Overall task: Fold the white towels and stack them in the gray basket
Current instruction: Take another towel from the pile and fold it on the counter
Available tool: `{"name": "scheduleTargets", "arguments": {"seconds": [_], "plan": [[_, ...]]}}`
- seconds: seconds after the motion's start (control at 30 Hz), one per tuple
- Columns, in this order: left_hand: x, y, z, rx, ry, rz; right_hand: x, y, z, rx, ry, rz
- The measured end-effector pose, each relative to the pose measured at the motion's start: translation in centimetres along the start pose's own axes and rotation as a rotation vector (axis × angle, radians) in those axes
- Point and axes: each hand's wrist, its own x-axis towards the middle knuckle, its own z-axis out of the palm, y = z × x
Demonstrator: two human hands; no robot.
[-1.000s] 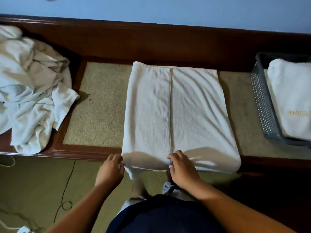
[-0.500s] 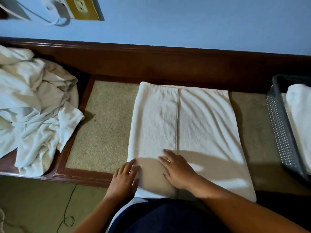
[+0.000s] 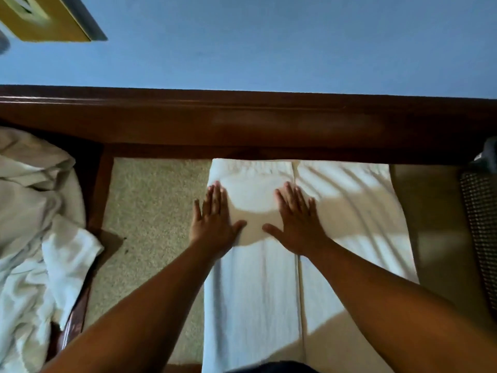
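A white towel (image 3: 347, 227), folded lengthwise with a seam down its middle, lies flat on the speckled bench top (image 3: 150, 211). My left hand (image 3: 212, 219) lies flat with straight fingers on the towel's left edge, near its far end. My right hand (image 3: 295, 224) presses flat on the left panel just beside the seam, fingers spread. Only a mesh wall of the gray basket (image 3: 481, 224) shows at the right frame edge; its contents are out of view.
A heap of unfolded white towels (image 3: 35, 232) covers the left end of the bench. A dark wooden rail (image 3: 242, 122) runs along the back under a blue wall. A yellow wall plate (image 3: 48, 17) sits top left.
Both hands slid from the towel's near edge up to its far end, flattening out as they went. The view tilted up and shifted left, pushing the basket almost out of frame.
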Motion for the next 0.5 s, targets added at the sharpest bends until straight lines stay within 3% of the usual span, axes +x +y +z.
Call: {"name": "scheduleTargets", "arguments": {"seconds": [0.17,0.33,0.5], "plan": [[6.4,0.7,-1.7,-0.046,0.134,-0.118,6.8,1.0,-2.1,0.021,0.082,0.033],[6.1,1.4,-2.9,-0.076,0.126,-0.161,5.1,1.6,-1.9,0.092,0.179,0.050],[-2.9,2.3,-0.7,-0.118,0.157,0.044,-6.2,6.6,1.4,0.262,0.288,0.511]]}}
